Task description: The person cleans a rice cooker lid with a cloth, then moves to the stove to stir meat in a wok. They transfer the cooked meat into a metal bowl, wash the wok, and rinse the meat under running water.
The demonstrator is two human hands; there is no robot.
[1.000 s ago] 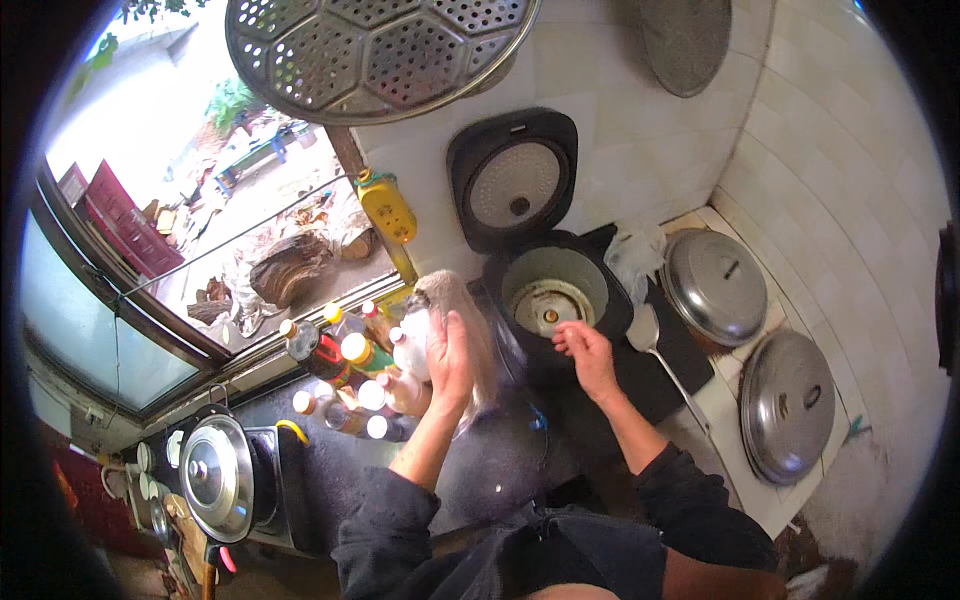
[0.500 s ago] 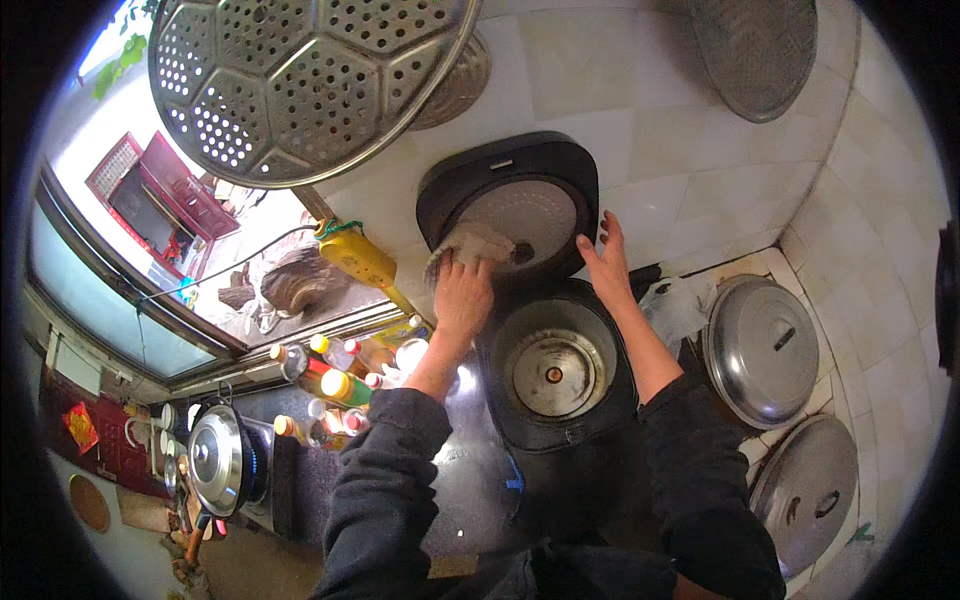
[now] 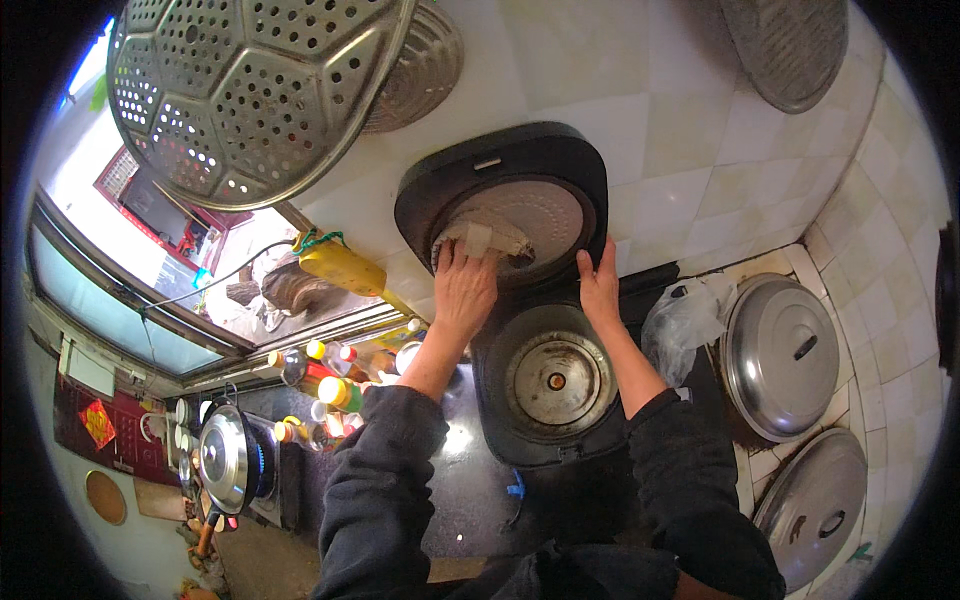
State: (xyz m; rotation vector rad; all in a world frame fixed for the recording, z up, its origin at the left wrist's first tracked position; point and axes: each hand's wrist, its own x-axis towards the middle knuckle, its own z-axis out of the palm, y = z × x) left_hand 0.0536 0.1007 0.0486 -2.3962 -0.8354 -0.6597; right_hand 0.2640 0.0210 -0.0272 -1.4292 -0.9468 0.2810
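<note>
A dark rice cooker stands on the counter with its lid raised and its stained metal inside exposed. My left hand is closed on a beige cloth and presses it against the left part of the lid's pale round inner plate. At the lid's lower right edge, my right hand grips the rim, the thumb on the inner side and the other fingers along the outside. Part of the cloth is hidden under the left fingers.
Several bottles crowd the counter at left, below a window. Beyond them a lidded pan sits over a blue flame. To the right are a clear plastic bag and two large metal lids. A perforated steamer plate hangs upper left.
My left hand still presses the cloth to the inner plate, its fold shifted slightly. My right hand has moved from beside the lid onto its edge. The whole view has shifted a little.
</note>
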